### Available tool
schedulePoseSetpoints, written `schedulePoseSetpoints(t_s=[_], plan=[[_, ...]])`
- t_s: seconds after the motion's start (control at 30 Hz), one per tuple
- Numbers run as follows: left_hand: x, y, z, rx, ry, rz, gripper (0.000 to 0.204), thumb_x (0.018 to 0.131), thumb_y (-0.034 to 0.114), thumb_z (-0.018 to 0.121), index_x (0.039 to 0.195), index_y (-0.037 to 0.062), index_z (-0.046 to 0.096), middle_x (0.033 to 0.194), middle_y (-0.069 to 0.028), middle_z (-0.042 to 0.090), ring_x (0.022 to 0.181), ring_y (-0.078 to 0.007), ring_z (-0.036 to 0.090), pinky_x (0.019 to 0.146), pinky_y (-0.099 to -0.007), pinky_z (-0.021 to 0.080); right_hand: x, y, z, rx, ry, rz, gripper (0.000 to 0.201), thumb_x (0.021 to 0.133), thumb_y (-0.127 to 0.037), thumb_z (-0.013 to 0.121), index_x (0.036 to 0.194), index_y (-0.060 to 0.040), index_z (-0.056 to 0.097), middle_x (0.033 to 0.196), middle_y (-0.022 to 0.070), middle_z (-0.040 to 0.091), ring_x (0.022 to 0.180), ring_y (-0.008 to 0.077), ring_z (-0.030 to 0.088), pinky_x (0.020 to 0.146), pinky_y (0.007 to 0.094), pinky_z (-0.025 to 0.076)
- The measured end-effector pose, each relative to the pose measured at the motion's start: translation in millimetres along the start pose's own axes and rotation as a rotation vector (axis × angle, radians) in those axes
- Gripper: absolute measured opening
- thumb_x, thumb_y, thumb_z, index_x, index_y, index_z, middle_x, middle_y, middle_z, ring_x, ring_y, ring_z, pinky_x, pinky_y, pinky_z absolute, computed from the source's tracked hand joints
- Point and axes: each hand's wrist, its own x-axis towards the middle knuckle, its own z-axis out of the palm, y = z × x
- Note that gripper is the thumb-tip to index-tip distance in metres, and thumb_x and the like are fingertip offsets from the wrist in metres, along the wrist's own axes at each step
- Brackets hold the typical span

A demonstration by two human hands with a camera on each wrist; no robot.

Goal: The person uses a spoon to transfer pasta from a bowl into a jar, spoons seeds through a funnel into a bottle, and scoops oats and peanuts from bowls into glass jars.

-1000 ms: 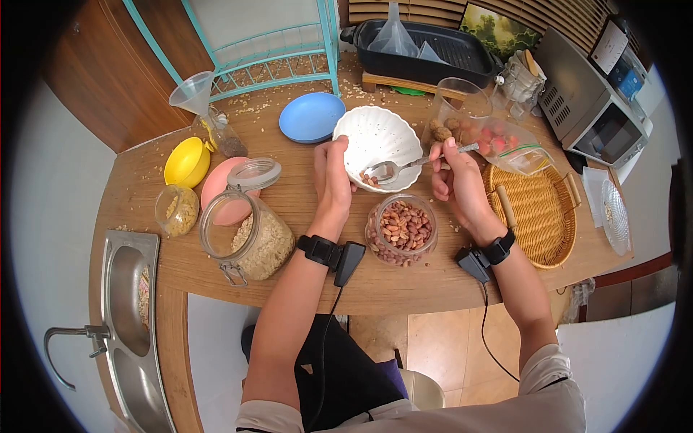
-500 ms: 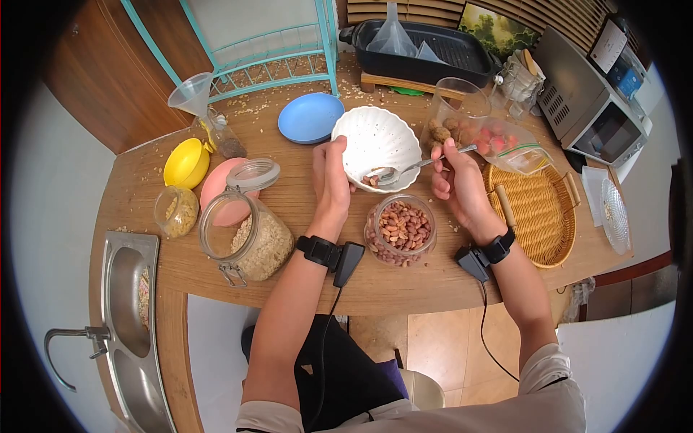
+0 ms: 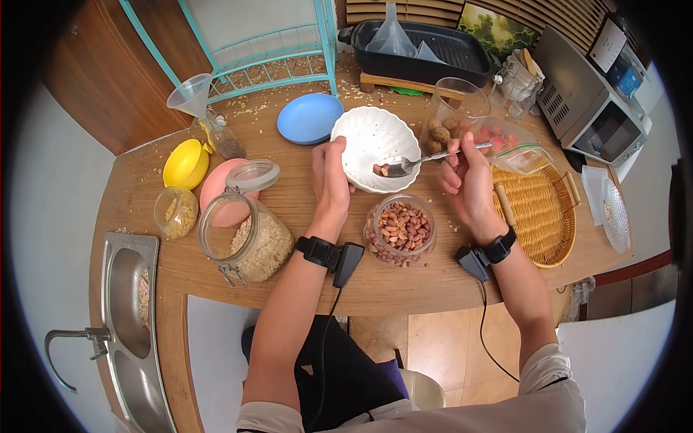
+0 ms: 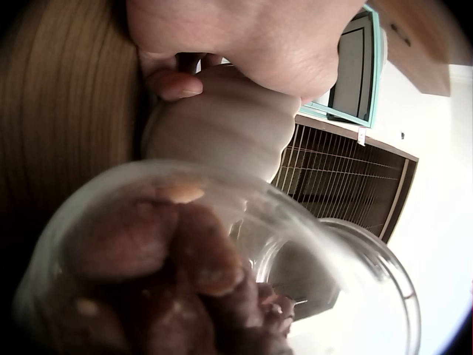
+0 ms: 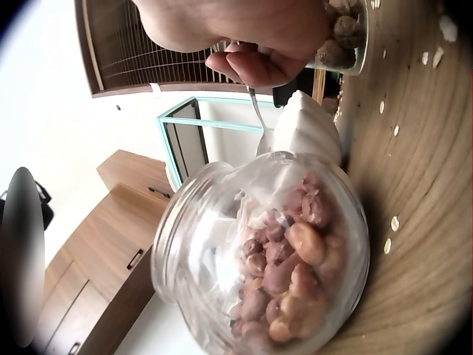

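The left hand grips the left side of a white fluted bowl, thumb at the rim; the left wrist view shows its fingers against the bowl's outside. Pinched in the right hand is a metal spoon, its head inside the bowl near the lower right, with a few peanuts at its tip. In front of the bowl stands an open glass jar of peanuts, touched by neither hand. The right wrist view shows the spoon below the curled fingers.
Left of the hands are a jar of oats, a pink plate, a yellow bowl and a small jar. A blue plate lies behind. At right are a wicker basket and a walnut container.
The right hand has shifted slightly right and up, and the spoon has tilted flatter, with its handle further right. The left hand and the bowl have hardly moved.
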Motion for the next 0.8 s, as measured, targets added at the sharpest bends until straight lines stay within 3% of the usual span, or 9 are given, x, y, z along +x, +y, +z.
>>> schedulePoseSetpoints(t_s=[0.23, 0.53, 0.8], plan=[[0.7, 0.1, -0.2, 0.008, -0.004, -0.010, 0.057, 0.088, 0.050, 0.056, 0.111, -0.0016, 0.047, 0.086, -0.0092, 0.056, 0.061, -0.0099, 0.052, 0.045, -0.0231, 0.038, -4.5, -3.7, 2.2, 0.125, -0.070, -0.053, 0.040, 0.106, -0.041, 0.039, 0.084, -0.0097, 0.050, 0.069, -0.0021, 0.040, 0.043, 0.0076, 0.032, 0.040, 0.0232, 0.023], [0.9, 0.3, -1.0, -0.006, -0.014, -0.020, 0.058, 0.088, 0.050, 0.056, 0.113, -0.0023, 0.047, 0.087, -0.0097, 0.056, 0.062, -0.0105, 0.052, 0.045, -0.0236, 0.038, -7.4, -2.2, 3.8, 0.092, -0.228, -0.148, 0.046, 0.106, -0.045, 0.035, 0.077, -0.0109, 0.043, 0.067, -0.0020, 0.037, 0.044, 0.0076, 0.032, 0.041, 0.0228, 0.024], [0.2, 0.8, 0.4, -0.005, 0.005, -0.017, 0.058, 0.088, 0.049, 0.056, 0.113, -0.0024, 0.047, 0.087, -0.0097, 0.056, 0.062, -0.0107, 0.052, 0.045, -0.0239, 0.038, -8.8, -2.7, 4.8, 0.054, -0.260, -0.166, 0.048, 0.106, -0.048, 0.032, 0.076, -0.0114, 0.043, 0.068, -0.0021, 0.038, 0.045, 0.0079, 0.032, 0.044, 0.0237, 0.026]])
